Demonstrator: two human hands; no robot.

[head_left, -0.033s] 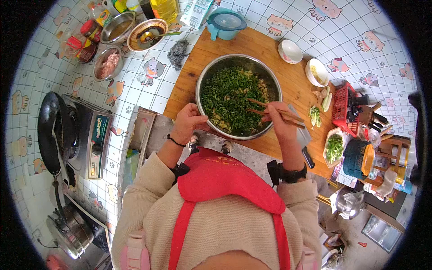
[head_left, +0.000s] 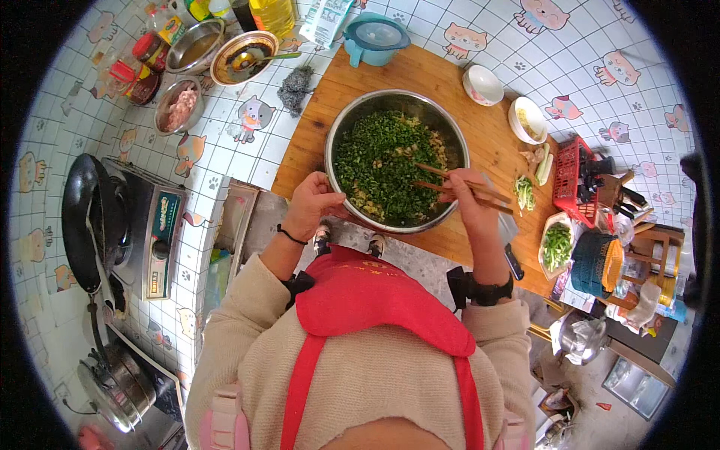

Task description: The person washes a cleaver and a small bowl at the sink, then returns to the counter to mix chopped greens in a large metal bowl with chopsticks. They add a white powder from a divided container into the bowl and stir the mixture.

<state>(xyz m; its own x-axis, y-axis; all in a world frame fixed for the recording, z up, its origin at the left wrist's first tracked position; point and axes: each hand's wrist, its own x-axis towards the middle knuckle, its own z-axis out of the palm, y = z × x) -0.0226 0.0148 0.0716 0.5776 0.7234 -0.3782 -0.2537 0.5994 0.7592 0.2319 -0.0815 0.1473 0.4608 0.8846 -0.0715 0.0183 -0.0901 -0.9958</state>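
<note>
A large steel bowl (head_left: 337, 127) on the wooden board (head_left: 307, 142) holds chopped dark greens (head_left: 379, 161) mixed with light brownish bits. My left hand (head_left: 315, 202) is closed on the bowl's near left rim, thumb over the edge. My right hand (head_left: 469, 206) grips a pair of wooden chopsticks (head_left: 435, 171), their tips in the greens. Under and beside my right hand lies a cleaver (head_left: 510, 259), partly hidden. Right of the bowl are sliced pale green vegetables (head_left: 525, 193).
A wok (head_left: 79, 217) rests by the stove (head_left: 161, 240) at left. Meat in a small bowl (head_left: 180, 109), condiment dishes (head_left: 244, 60) and bottles are at back left. A blue lidded container (head_left: 375, 41), white bowls (head_left: 484, 86), a red basket (head_left: 570, 180) and a greens dish (head_left: 556, 247) line the board.
</note>
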